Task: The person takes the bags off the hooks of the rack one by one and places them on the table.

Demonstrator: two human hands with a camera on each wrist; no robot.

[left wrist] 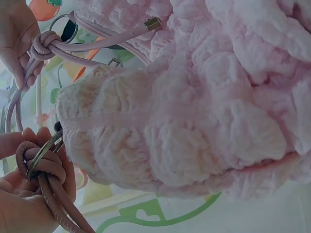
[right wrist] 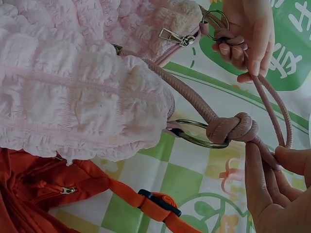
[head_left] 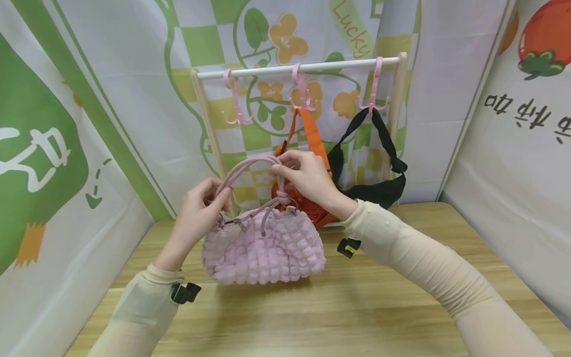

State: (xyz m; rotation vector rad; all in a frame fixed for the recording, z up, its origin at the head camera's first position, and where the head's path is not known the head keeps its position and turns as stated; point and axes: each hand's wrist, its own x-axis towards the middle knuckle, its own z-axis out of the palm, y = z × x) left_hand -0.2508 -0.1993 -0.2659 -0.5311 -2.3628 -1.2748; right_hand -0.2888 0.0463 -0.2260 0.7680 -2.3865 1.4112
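Note:
A puffy pink handbag [head_left: 263, 248] with a gathered texture hangs by its corded handle [head_left: 250, 161] above the table. My left hand [head_left: 198, 210] grips the handle's left end, close to a knot and metal ring [left wrist: 43, 158]. On the other side my right hand [head_left: 310, 178] pinches the cord just above the right knot [right wrist: 232, 128], which loops through a second ring [right wrist: 199, 138]. A zipper pull [right wrist: 177, 38] shows on the bag's top edge in the right wrist view.
Behind the bag stands a rack with a white rail [head_left: 267, 71]. Pink hooks hang from it: the left hook [head_left: 236, 101] carries nothing, the middle one holds an orange bag [head_left: 314, 134], the right one a black bag [head_left: 379, 191]. A wooden table [head_left: 339, 302] lies below, with printed cloth walls around.

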